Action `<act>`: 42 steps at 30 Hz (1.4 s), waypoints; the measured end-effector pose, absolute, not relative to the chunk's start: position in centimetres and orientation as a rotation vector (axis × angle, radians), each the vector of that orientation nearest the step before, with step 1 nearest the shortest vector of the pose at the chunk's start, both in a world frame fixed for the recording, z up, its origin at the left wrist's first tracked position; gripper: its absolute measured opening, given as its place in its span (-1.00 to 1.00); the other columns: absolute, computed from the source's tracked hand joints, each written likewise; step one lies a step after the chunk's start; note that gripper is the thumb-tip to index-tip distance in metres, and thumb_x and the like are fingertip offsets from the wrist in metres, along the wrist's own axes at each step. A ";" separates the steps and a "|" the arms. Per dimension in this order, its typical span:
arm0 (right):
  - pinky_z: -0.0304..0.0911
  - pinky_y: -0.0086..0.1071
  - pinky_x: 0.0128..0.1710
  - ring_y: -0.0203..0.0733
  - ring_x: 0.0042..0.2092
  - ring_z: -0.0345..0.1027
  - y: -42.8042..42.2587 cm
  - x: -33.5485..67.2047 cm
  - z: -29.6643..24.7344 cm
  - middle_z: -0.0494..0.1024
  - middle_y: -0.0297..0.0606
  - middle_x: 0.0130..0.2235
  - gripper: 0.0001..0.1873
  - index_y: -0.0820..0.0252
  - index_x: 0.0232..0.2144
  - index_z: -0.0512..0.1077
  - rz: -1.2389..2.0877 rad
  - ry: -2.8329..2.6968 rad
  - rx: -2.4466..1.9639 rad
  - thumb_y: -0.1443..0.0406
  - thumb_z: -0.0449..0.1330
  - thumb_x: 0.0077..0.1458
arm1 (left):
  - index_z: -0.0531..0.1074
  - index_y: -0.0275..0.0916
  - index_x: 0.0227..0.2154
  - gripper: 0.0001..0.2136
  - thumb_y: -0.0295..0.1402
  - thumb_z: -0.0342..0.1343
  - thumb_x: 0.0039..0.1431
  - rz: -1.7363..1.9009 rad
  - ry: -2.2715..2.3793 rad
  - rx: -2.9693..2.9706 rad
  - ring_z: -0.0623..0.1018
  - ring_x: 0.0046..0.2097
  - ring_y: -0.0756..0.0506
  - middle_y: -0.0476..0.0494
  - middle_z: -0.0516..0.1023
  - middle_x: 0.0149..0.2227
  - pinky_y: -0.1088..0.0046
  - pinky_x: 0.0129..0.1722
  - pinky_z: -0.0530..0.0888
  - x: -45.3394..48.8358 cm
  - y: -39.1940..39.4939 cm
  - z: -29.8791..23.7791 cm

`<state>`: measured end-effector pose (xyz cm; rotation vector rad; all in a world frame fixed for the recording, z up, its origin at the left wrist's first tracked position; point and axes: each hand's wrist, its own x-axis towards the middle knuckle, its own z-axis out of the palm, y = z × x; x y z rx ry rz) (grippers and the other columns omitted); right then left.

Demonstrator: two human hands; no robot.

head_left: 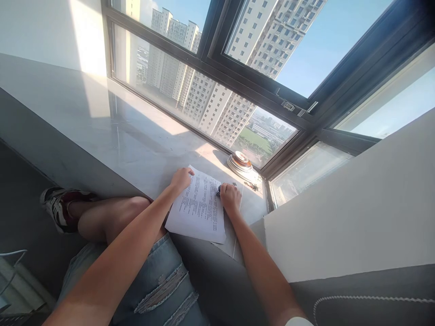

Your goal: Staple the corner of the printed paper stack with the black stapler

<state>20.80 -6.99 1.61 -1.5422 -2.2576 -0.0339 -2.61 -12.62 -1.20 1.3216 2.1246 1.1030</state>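
Observation:
A printed sheet of paper (200, 203) lies on the window ledge, its near edge reaching out over the ledge's front. My left hand (181, 179) is closed at the sheet's far left corner, with thumb and finger on the paper. Beside the right edge of the page, my right hand (231, 198) is curled around a small dark object (218, 190). Part of that object shows over the printed text, but its kind is hidden by the fingers. Whether more sheets lie under the top one is hard to make out.
A stack of round plates or lids (240, 164) stands by the window, with a small tangle of keys or trinkets (252, 186) near it. A dark window frame (251, 74) borders the ledge (139, 140). A white wall (346, 213) rises at the right. My bent legs are below.

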 end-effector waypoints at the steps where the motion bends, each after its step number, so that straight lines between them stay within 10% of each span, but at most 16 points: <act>1: -0.14 -0.37 -0.38 -0.25 -0.40 0.17 -7.0 20.8 1.6 0.49 -0.24 -0.41 -0.50 0.20 -0.52 0.44 -0.045 -2.268 -1.544 0.26 -0.09 0.43 | 0.58 -0.14 -0.07 -0.64 -0.56 0.02 0.17 1.100 2.125 1.317 0.59 -0.13 -0.19 -0.22 0.62 -0.02 0.32 -0.18 0.49 -2.6 -12.7 -1.1; 32: 0.13 -0.11 -0.07 0.06 -0.15 0.40 -7.7 19.8 2.0 0.60 0.09 -0.20 -0.43 0.38 -0.20 0.59 -0.401 -2.639 -1.393 0.24 -0.19 0.47 | 0.60 -0.13 -0.03 -0.59 -0.58 -0.02 0.19 1.014 2.201 1.452 0.58 0.03 -0.20 -0.17 0.65 -0.05 0.37 -0.06 0.48 -2.8 -13.1 0.2; 42: 0.03 -0.32 -0.22 -0.21 -0.28 0.36 -5.8 20.7 1.3 0.56 -0.28 -0.36 -0.55 0.16 -0.42 0.39 -0.096 -2.341 -1.275 0.24 -0.12 0.48 | 0.60 -0.14 -0.01 -0.60 -0.54 -0.11 0.35 0.974 2.321 1.583 0.61 -0.02 -0.19 -0.24 0.60 0.06 0.35 -0.10 0.50 -2.7 -13.0 -0.3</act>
